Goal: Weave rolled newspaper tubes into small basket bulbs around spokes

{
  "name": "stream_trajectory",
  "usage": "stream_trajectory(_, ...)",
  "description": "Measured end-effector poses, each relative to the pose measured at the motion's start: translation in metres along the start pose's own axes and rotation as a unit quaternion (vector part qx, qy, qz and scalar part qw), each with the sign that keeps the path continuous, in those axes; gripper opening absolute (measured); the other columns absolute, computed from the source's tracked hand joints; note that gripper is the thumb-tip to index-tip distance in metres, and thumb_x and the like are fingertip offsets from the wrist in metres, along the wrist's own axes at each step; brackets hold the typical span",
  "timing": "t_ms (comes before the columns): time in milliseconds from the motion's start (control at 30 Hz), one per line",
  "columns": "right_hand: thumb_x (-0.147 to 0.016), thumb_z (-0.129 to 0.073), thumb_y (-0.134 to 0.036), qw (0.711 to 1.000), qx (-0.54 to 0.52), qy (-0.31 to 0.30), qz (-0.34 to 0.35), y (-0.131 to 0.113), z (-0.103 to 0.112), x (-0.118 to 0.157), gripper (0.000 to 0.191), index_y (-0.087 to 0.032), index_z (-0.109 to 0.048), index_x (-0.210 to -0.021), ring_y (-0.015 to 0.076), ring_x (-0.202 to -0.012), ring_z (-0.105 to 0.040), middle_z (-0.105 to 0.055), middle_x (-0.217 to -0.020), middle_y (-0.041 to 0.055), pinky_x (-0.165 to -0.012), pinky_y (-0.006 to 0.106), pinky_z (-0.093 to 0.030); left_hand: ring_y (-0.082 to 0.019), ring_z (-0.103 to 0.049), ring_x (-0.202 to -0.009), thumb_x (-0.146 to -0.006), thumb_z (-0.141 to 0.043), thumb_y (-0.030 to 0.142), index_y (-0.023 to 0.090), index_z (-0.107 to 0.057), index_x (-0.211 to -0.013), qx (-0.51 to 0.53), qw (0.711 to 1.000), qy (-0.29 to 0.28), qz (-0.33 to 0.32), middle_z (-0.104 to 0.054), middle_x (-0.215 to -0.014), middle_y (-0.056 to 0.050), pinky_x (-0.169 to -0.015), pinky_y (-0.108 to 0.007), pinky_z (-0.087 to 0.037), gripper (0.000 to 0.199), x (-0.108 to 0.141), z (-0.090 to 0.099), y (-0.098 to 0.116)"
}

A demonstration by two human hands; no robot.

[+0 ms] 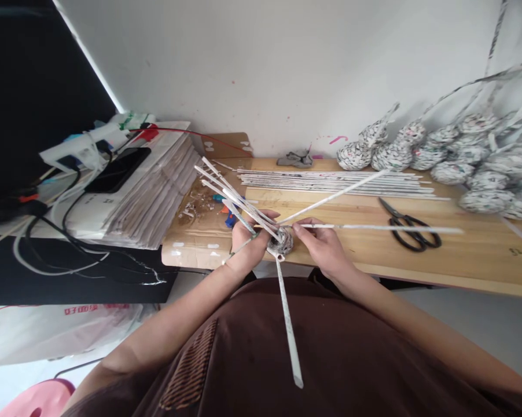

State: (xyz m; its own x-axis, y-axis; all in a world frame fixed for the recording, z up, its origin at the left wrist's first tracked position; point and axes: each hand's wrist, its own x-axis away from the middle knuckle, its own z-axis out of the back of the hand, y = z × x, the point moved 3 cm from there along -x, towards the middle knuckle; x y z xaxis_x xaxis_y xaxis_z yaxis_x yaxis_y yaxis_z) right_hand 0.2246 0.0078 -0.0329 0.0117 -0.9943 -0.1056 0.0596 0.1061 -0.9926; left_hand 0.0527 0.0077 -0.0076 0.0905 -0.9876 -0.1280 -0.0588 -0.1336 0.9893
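Observation:
My left hand (253,238) is closed around a small woven ball of rolled newspaper (282,241), close to my body at the table's front edge. Several white paper sticks (235,194) fan out from the ball past that hand, up and to the left. One flat paper strip (289,324) hangs down over my brown shirt. Between the fingertips of my right hand (317,240) is a paper stick (382,228), pinched near the ball and reaching right above the scissors. Another stick (339,197) slants up and right from the ball. The left fingertips are partly hidden.
Black-handled scissors (411,227) lie on the wooden table (473,249). Behind them rests a row of paper sticks (330,182). Several woven paper gourds (391,147) crowd the back right. At left, a paper stack (157,191) bears a phone (120,169) and cables; a blue glue gun (230,218) lies nearby.

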Motion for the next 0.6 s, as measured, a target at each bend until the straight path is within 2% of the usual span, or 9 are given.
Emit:
stream_trajectory(100, -0.084, -0.072, -0.047, 0.999, -0.050, -0.018, 0.001, -0.001, -0.004, 0.001, 0.030, -0.020, -0.072, -0.097, 0.0195, -0.087, -0.069, -0.075, -0.092, 0.0044, -0.082, 0.033, -0.056, -0.014, -0.064, -0.069, -0.073, -0.079, 0.023, 0.017, -0.073, -0.094, 0.006, 1.000, 0.007, -0.019, -0.070, -0.078, -0.001, -0.068, -0.025, -0.052, 0.023, -0.001, -0.003, 0.002)
stream_trajectory(200, -0.080, -0.076, -0.046, 0.994, -0.105, -0.020, -0.003, -0.004, -0.015, 0.002, 0.029, -0.022, -0.074, -0.096, 0.0196, -0.083, -0.071, -0.077, -0.091, 0.0037, -0.077, 0.033, -0.059, -0.016, -0.067, -0.074, -0.073, -0.078, 0.022, 0.017, -0.073, -0.093, -0.001, 1.000, 0.003, -0.017, -0.073, -0.083, -0.003, -0.072, -0.027, -0.054, 0.022, 0.000, -0.007, -0.001)
stream_trajectory(300, -0.078, -0.078, -0.044, 0.995, -0.097, 0.010, 0.007, -0.004, -0.022, 0.000, 0.024, -0.022, -0.077, -0.089, 0.0210, -0.084, -0.073, -0.079, -0.089, 0.0036, -0.078, 0.034, -0.060, -0.019, -0.069, -0.084, -0.072, -0.079, 0.021, 0.018, -0.073, -0.093, -0.006, 1.000, 0.007, -0.020, -0.074, -0.087, -0.005, -0.080, -0.029, -0.055, 0.022, 0.002, -0.008, -0.006)
stream_trajectory(433, -0.076, -0.079, -0.045, 0.998, -0.057, 0.032, -0.002, 0.002, -0.023, -0.005, 0.025, -0.020, -0.077, -0.082, 0.0221, -0.077, -0.074, -0.079, -0.082, 0.0052, -0.072, 0.034, -0.060, -0.016, -0.068, -0.081, -0.071, -0.080, 0.023, 0.018, -0.073, -0.097, -0.012, 0.999, 0.028, -0.010, -0.074, -0.090, -0.004, -0.076, -0.026, -0.054, 0.026, 0.004, -0.003, -0.008)
stream_trajectory(500, -0.076, -0.079, -0.045, 0.998, -0.045, 0.039, -0.008, 0.005, -0.022, -0.008, 0.026, -0.020, -0.077, -0.082, 0.0224, -0.075, -0.074, -0.078, -0.081, 0.0059, -0.069, 0.033, -0.060, -0.016, -0.068, -0.080, -0.073, -0.079, 0.024, 0.017, -0.073, -0.098, -0.008, 1.000, -0.002, 0.016, -0.074, -0.090, -0.005, -0.072, -0.026, -0.054, 0.027, 0.003, 0.000, -0.005)
stream_trajectory(600, -0.077, -0.078, -0.045, 0.998, -0.032, 0.045, -0.001, 0.006, -0.019, -0.012, 0.025, -0.020, -0.075, -0.079, 0.0218, -0.072, -0.073, -0.078, -0.078, 0.0055, -0.066, 0.033, -0.059, -0.019, -0.070, -0.086, -0.072, -0.080, 0.023, 0.018, -0.074, -0.103, 0.019, 0.992, -0.106, 0.060, -0.076, -0.096, -0.007, -0.074, -0.027, -0.055, 0.033, 0.001, 0.007, 0.003)
